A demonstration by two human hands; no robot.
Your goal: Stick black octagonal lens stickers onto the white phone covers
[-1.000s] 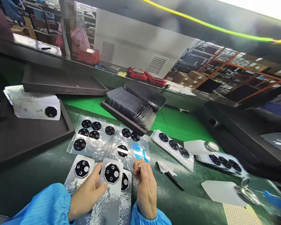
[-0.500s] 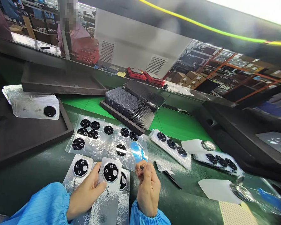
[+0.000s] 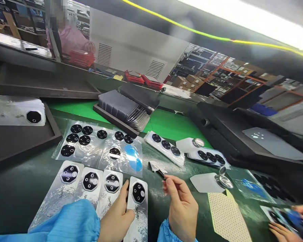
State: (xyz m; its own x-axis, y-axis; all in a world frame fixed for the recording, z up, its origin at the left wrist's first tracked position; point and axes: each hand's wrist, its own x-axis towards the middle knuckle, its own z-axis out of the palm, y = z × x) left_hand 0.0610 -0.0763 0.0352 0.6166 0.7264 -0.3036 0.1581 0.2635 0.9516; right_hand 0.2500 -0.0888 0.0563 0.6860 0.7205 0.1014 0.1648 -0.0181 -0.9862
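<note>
Left hand [image 3: 118, 215], blue sleeve [image 3: 65, 222] behind it, near centre of the worktop [image 3: 12, 195]. Its fingers [image 3: 123, 193] are closed on the left edge of the rightmost back cover [image 3: 138, 201]. This cover lies flat, its black octagonal camera plate facing up.

Three more covers [image 3: 91, 185] lie in a row just to its left, touching or overlapping edge to edge.

Right hand [image 3: 183, 205] is just right of that cover. Its fingers pinch a thin dark tool [image 3: 163, 174], tip pointing far-left, beside a white scrap [image 3: 155, 165].

Clear film sheets [image 3: 91, 144] with black octagonal pieces lie beyond the covers.

A dark tray [image 3: 15, 141] is at far left.

Another person's hands [image 3: 288, 223] are at near right.
</note>
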